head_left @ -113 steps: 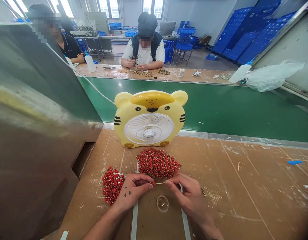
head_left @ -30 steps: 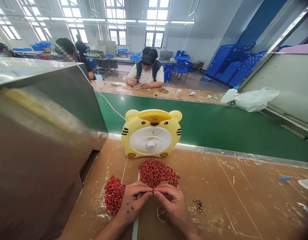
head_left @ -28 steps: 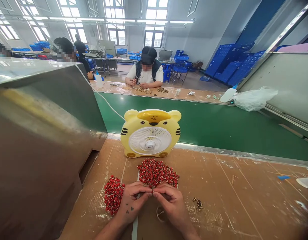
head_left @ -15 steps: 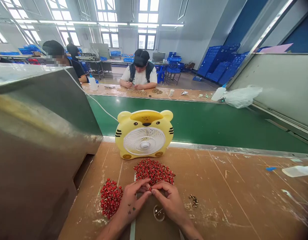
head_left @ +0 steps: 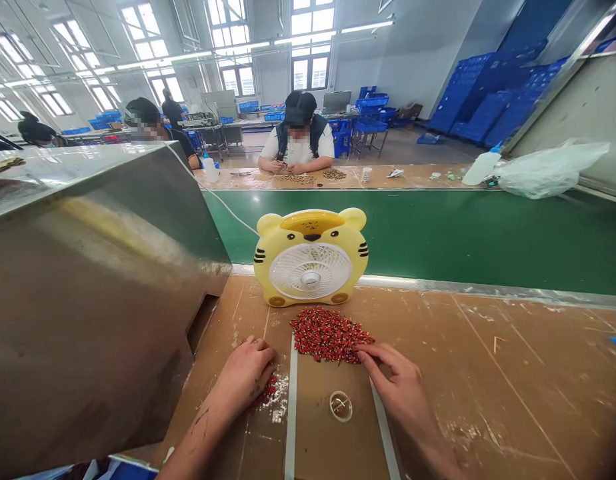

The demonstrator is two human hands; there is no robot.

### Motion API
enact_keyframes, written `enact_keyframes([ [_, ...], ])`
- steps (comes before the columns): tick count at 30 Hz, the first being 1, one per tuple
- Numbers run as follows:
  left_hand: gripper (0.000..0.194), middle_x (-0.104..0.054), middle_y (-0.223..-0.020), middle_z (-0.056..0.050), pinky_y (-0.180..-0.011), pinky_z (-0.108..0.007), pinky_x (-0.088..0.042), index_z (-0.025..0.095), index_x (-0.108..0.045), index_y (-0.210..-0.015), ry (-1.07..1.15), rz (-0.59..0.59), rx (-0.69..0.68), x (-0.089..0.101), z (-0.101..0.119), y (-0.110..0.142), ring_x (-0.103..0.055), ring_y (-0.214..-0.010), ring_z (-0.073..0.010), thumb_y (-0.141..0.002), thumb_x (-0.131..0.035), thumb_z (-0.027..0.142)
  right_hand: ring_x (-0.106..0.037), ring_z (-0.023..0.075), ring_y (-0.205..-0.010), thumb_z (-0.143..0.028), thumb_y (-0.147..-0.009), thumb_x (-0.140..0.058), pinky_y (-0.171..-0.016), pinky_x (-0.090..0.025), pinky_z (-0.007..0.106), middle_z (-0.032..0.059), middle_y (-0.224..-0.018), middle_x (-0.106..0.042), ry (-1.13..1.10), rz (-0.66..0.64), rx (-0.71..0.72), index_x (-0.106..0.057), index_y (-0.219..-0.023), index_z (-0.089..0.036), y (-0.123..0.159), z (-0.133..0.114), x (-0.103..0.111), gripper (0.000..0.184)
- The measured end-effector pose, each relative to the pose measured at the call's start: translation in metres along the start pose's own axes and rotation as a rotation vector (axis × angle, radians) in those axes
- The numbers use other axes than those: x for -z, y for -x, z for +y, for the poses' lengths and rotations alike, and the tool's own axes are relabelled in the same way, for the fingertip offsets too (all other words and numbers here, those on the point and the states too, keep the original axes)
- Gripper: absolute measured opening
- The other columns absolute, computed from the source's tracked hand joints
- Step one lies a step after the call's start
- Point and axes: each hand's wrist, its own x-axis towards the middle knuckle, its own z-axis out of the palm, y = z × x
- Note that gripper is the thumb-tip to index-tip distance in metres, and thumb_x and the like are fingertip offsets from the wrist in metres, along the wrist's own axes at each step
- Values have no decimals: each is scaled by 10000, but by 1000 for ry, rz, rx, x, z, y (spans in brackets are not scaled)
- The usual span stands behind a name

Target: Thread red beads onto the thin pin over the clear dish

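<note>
My left hand [head_left: 245, 375] lies palm down on the small left heap of red pieces [head_left: 269, 390]. Its fingers are curled onto the heap and hide most of it, fingertips included. My right hand [head_left: 394, 381] reaches forward with its fingers stretched out. The fingertips touch the near right edge of the larger pile of red pieces [head_left: 328, 333]. Between my hands, a small clear round dish [head_left: 341, 406] sits on a brown cardboard sheet [head_left: 333, 447] edged with white tape. The toothpick from before is not visible.
A yellow tiger-shaped desk fan [head_left: 311, 257] stands just behind the pile. A large steel machine housing [head_left: 88, 287] fills the left side. A green conveyor belt [head_left: 463, 233] runs behind the fan. A seated person [head_left: 298, 137] works across it, with others further left.
My hands, pinched together in front of the big pile, have separated. The left went onto the small left heap, the right to the big pile's edge. The view shifted.
</note>
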Motion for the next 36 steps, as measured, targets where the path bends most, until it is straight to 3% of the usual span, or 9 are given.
enact_keyframes([
  [5, 302, -706, -898, -111, -755, -312, -428, 181, -704, -786, -4, -78, -11, -8, 5, -13, -639, -869, -250, -909, -433, 127, -665, 218, -852, -411, -957, -544, -781, -504, 315, 39, -911, -723, 8, -241, -44, -732, -928, -248, 27, -7, 13, 251],
  [12, 230, -676, -891, -99, -741, -300, -435, 181, -669, -705, 96, -53, -44, -1, 1, -14, -626, -851, -236, -834, -497, 101, -650, 207, -794, -403, -935, -573, -728, -490, 301, 43, -869, -714, -33, -378, -96, -737, -936, -228, 32, -19, 10, 240],
  [15, 179, -666, -868, -71, -740, -283, -439, 176, -660, -749, 382, 121, -55, 4, -3, -11, -601, -822, -202, -861, -524, 141, -643, 194, -750, -365, -915, -614, -696, -477, 286, 33, -821, -707, -67, -429, -108, -746, -907, -225, 29, -22, 5, 192],
  [19, 152, -607, -667, -3, -573, -232, -411, 164, -650, -800, 985, 280, 121, -3, 8, -12, -527, -596, -131, -870, -627, 296, -650, 178, -752, -327, -930, -602, -695, -466, 269, 18, -804, -711, -101, -451, -71, -748, -830, -230, 28, -16, 1, 202],
  [22, 229, -608, -648, 14, -518, -207, -428, 159, -678, -880, 1514, 240, 126, -22, 36, -19, -534, -534, -102, -793, -742, 361, -651, 175, -727, -359, -933, -598, -668, -472, 263, 22, -787, -707, -68, -454, -46, -743, -828, -221, 27, -8, 0, 225],
  [24, 317, -651, -735, -8, -512, -212, -456, 154, -725, -936, 1740, 120, 68, -37, 56, -24, -580, -540, -101, -710, -820, 356, -648, 174, -691, -389, -934, -597, -631, -476, 259, 23, -764, -703, -20, -448, -34, -740, -818, -220, 27, -3, 0, 249],
  [28, 270, -693, -694, -49, -570, -227, -499, 111, -784, -746, 1905, 13, 43, -54, 76, -30, -643, -550, -115, -632, -881, 336, -649, 164, -663, -354, -961, -568, -607, -498, 248, 29, -741, -696, 7, -392, 122, -728, -796, -220, 28, 0, -2, 266],
  [32, 262, -752, -763, -89, -647, -259, -535, 111, -795, -769, 1909, 28, 158, -54, 66, -28, -707, -641, -165, -594, -907, 271, -627, 160, -654, -243, -969, -564, -607, -493, 254, 35, -725, -672, 41, -353, 426, -717, -884, -210, 28, -7, -2, 178],
  [36, 245, -772, -742, -82, -649, -257, -528, 124, -802, -803, 1880, 43, 265, -59, 55, -28, -710, -646, -168, -612, -890, 250, -567, 161, -628, -189, -985, -522, -584, -451, 266, 39, -691, -628, 180, -309, 537, -697, -889, -189, 26, -13, -1, 200],
])
